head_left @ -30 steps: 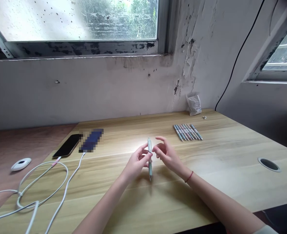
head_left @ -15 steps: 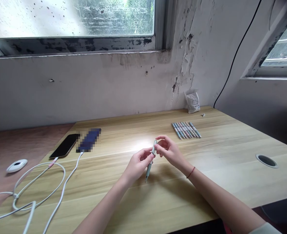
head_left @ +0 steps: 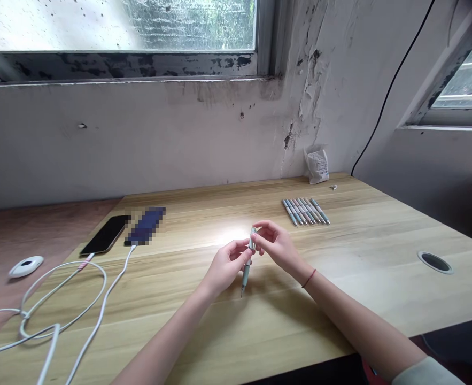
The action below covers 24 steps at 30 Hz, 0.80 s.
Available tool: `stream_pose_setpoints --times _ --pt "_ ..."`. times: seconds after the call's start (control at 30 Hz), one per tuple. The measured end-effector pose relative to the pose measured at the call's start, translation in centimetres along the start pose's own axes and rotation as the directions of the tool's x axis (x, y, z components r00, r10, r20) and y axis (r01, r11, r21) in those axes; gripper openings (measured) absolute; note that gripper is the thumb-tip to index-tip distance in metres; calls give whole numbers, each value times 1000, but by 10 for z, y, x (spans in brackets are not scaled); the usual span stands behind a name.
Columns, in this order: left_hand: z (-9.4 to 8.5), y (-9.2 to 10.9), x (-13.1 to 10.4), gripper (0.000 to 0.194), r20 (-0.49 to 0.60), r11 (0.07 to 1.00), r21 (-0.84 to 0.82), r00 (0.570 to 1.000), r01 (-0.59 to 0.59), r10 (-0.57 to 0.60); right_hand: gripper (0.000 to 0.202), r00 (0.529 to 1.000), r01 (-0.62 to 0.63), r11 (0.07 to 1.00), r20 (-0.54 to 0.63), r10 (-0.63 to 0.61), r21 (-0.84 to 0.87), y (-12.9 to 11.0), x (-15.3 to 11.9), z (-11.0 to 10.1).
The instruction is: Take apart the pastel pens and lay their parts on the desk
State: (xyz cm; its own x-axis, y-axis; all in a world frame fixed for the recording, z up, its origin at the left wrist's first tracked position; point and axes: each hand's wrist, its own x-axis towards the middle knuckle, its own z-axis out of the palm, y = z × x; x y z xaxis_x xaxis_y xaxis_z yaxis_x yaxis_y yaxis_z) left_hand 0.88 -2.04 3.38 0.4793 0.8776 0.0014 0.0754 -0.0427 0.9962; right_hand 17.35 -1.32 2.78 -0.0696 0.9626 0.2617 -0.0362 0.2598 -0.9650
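Observation:
A pale green pen point(head_left: 246, 274) is held nearly upright above the wooden table, its pointed tip downward. My left hand point(head_left: 228, 264) is closed around the middle of the barrel, thumb and fingers pinching it. At the upper end, my right hand point(head_left: 276, 243) pinches the pen near its clip between thumb and fingers. Parts of the barrel are hidden behind the fingers. Beyond my right hand, several similar pens point(head_left: 306, 212) in pastel colours lie side by side in a row on the table.
Two phones, one black point(head_left: 105, 235) and one blurred blue point(head_left: 145, 225), lie at the left with white cables point(head_left: 103, 305). A white oval device point(head_left: 26, 267) sits farther left. A white packet point(head_left: 316, 164) leans by the wall. A round cable hole point(head_left: 435, 262) is at the right.
Both hands keep hold of the pen, which has become slightly more upright. The camera view has tilted a little, so the table things appear slightly higher.

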Motion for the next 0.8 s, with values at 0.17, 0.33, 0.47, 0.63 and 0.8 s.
stream_pose_setpoints --times 0.17,0.33,0.47,0.63,0.8 --pt "1 -1 0 42 -4 1000 -5 1000 5 -5 34 1000 -9 1000 -1 9 12 -1 1 0" --pt "-1 2 1 43 24 999 -23 999 41 -40 35 999 16 1000 -30 -16 9 1 3 -4" --pt "-4 6 1 39 97 994 -1 990 105 -104 34 998 38 999 -58 -37 9 3 4 -9" --pt "-7 6 0 41 123 990 5 983 138 -137 37 999 30 1000 -40 -30 -5 4 4 -11" --pt "-7 3 -1 51 120 982 15 974 190 -190 41 999 -2 1000 -47 2 13 6 5 -13"
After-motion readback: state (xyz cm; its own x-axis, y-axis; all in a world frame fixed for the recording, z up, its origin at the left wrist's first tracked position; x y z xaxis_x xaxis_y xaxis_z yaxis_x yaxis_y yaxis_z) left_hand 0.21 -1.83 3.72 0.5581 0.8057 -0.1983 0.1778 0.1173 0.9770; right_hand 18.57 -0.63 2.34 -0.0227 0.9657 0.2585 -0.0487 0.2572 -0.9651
